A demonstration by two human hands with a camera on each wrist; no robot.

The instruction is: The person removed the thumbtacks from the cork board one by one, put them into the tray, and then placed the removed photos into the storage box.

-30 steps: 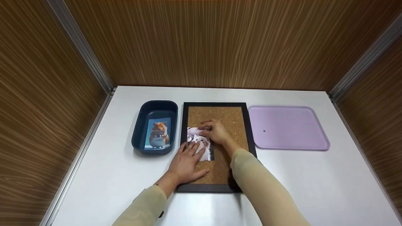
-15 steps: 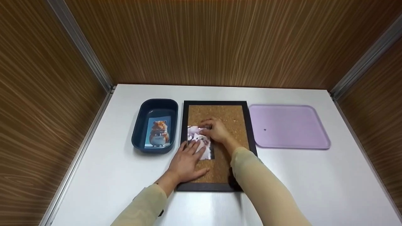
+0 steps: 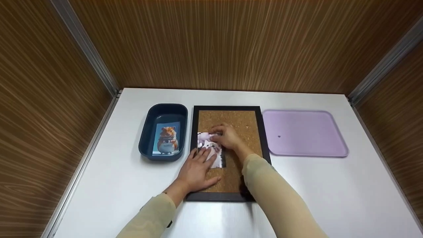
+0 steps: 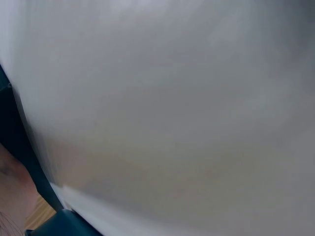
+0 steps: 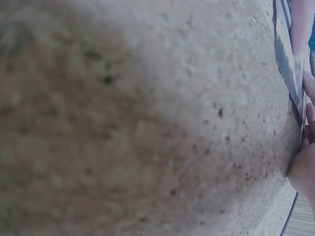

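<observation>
1. compared with a second ago, almost nothing differs: both hands sit on the same spots of the photo, and the whole scene only lies a touch higher in the head view.
2. the left hand [image 3: 195, 172] lies flat with its fingers straight and spread, pressing the lower part of the photo [image 3: 209, 149] down onto the cork board [image 3: 239, 120]; its heel rests on the cork near the board's front edge.
3. the right hand [image 3: 227, 137] rests on the photo's upper right corner with its fingers bent over it; whether they pinch the paper or something small there i cannot tell.
4. the photo lies on the left half of the cork board, which is dark-framed and sits mid-worktop [image 3: 330, 185].
5. just left of the board stands a dark blue tray [image 3: 147, 138] with a hamster picture [image 3: 167, 139] lying in it.
6. just right of the board lies a lilac tray [image 3: 304, 134] with a small dark speck [image 3: 279, 136] on it.
7. the wrist views are too close and blurred to add much: the right one shows cork grain.
</observation>
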